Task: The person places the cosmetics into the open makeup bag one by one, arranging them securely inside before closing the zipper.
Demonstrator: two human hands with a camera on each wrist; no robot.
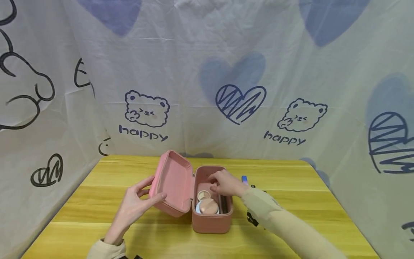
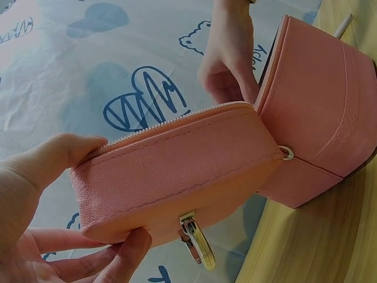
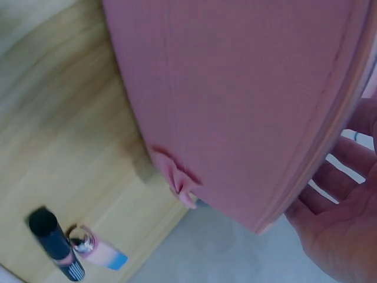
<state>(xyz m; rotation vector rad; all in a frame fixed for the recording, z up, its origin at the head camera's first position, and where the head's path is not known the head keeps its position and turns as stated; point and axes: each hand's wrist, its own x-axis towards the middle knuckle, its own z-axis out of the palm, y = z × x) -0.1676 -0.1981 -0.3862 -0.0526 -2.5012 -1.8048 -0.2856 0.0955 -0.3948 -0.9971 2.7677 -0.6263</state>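
A pink zip-up cosmetic case [image 1: 211,223] stands on the table with its lid [image 1: 175,180] swung out to the left. My left hand [image 1: 137,201] grips that lid, thumb along the rim and fingers underneath; the left wrist view shows a gold-coloured clasp [image 2: 197,239] on it. Inside the case are a round pinkish-gold compact [image 1: 208,206], a small round palette [image 1: 203,195] and a dark slim item [image 1: 223,204] along the right wall. My right hand [image 1: 226,182] reaches over the right rim, fingers bent down and apart from the thumb, fingertips partly hidden.
To the right of the case lie a blue-ended tube [image 3: 106,252] and a black cylindrical cosmetic tube [image 3: 56,242]. A black item [image 1: 252,218] sits partly under the right sleeve. A printed cloth [image 1: 194,79] hangs behind the yellow wooden table [image 1: 129,169].
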